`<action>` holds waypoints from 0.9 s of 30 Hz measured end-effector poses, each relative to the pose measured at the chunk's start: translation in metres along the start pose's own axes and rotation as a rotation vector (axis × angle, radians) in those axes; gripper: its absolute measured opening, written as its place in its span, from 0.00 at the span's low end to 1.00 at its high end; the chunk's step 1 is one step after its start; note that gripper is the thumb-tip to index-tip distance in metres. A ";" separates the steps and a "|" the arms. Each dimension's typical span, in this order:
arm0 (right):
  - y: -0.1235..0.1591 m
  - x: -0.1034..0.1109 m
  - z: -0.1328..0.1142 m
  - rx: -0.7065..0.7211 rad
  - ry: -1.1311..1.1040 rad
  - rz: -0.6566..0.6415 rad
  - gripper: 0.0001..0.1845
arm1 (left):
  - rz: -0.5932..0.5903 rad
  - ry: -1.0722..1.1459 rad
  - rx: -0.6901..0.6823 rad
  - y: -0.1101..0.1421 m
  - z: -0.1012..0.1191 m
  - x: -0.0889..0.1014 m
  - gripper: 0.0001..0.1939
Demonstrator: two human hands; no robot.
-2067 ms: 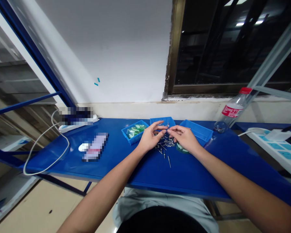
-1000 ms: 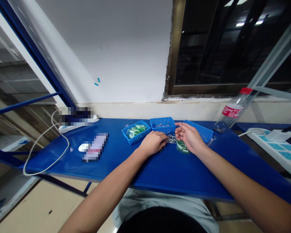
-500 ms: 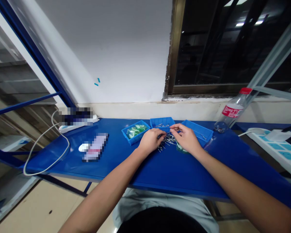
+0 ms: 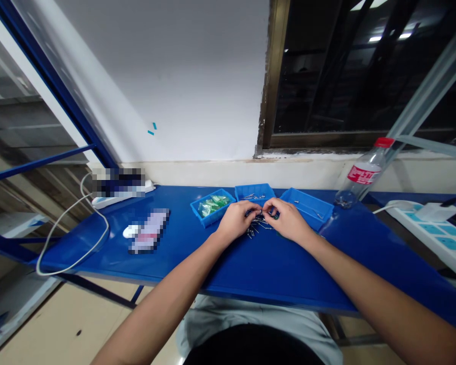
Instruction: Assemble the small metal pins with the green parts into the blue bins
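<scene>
My left hand [image 4: 237,219] and my right hand [image 4: 286,218] meet fingertip to fingertip above a loose pile of thin metal pieces [image 4: 253,228], perhaps screws. Both are closed in a pinch; whatever lies between the fingers is too small to name. Just behind them stands a blue bin [image 4: 254,190] with several long metal pieces in it. Left of my left hand, another blue bin [image 4: 212,207] contains green-and-clear plastic packets [image 4: 214,205]. Beyond my right hand, a third blue bin [image 4: 307,205] holds a few small metal pieces.
The blue table [image 4: 273,274] runs along a wall. A plastic bottle with a red cap [image 4: 363,175] stands at the back right, near a power strip [image 4: 435,228]. On the left lie a blurred phone-like object [image 4: 152,230], a white round item [image 4: 131,231] and a looped white cable [image 4: 106,223].
My right hand has moved left, so its fingertips now meet those of my left hand. The left hand has hardly moved.
</scene>
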State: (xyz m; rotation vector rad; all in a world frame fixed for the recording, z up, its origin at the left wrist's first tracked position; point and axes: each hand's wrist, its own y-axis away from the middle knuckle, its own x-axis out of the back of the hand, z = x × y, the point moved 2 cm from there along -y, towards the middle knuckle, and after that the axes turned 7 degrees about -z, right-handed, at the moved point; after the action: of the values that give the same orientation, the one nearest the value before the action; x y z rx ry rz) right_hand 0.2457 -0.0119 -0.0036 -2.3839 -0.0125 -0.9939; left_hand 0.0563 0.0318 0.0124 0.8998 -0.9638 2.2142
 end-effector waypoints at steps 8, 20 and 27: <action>0.000 0.002 -0.005 -0.068 -0.041 0.045 0.19 | 0.034 -0.042 -0.021 0.002 0.002 0.001 0.19; 0.002 0.003 -0.009 0.004 -0.032 0.028 0.07 | 0.025 0.202 0.099 0.004 0.010 0.001 0.20; 0.002 0.003 -0.016 -0.014 -0.157 0.065 0.09 | 0.148 0.311 0.195 0.003 -0.003 0.001 0.34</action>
State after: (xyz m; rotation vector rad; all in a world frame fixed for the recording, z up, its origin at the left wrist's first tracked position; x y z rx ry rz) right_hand 0.2381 -0.0222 0.0061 -2.4527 0.0138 -0.7780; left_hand 0.0523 0.0323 0.0104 0.5541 -0.6968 2.5129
